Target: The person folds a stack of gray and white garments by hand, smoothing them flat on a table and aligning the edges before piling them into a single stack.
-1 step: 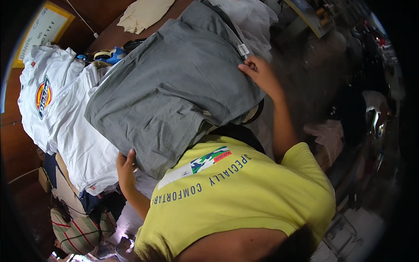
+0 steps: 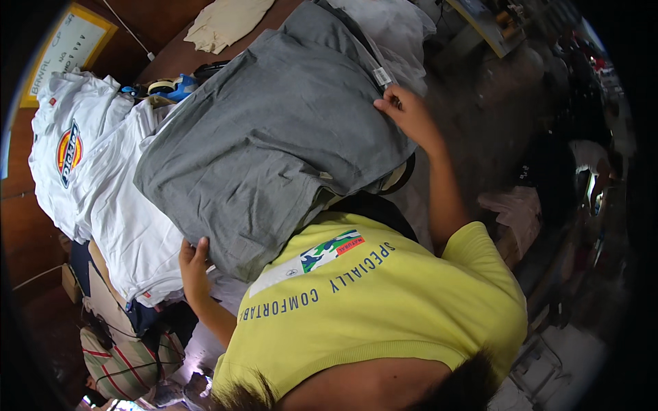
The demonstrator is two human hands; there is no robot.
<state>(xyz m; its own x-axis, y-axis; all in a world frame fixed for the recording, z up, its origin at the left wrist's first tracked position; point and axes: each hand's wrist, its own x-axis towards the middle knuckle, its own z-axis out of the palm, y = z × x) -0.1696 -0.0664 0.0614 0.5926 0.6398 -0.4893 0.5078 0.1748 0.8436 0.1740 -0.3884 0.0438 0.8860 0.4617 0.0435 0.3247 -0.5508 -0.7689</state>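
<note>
A grey shirt [image 2: 274, 116], creased along its lower part, lies spread in front of me and reaches my lap. At its right edge, beside a small white label [image 2: 382, 77], the curled fingers of my right hand [image 2: 410, 115] pinch the cloth. My left hand [image 2: 195, 264] grips the lower left edge, with the thumb and a finger showing; the rest of its fingers are partly hidden. White shirts [image 2: 113, 185], one with a colourful oval logo, lie in a heap to the left, partly under the grey cloth.
A blue tape dispenser [image 2: 175, 88] stands behind the white shirts. Beige cloth [image 2: 226, 24] lies on the brown table [image 2: 164, 58] at the back. Clear plastic [image 2: 397, 34] is at the far right edge of the shirt. A striped bag [image 2: 127, 363] sits low at left.
My left hand has shifted very slightly to the left and down. The right hand and the grey shirt look almost unchanged.
</note>
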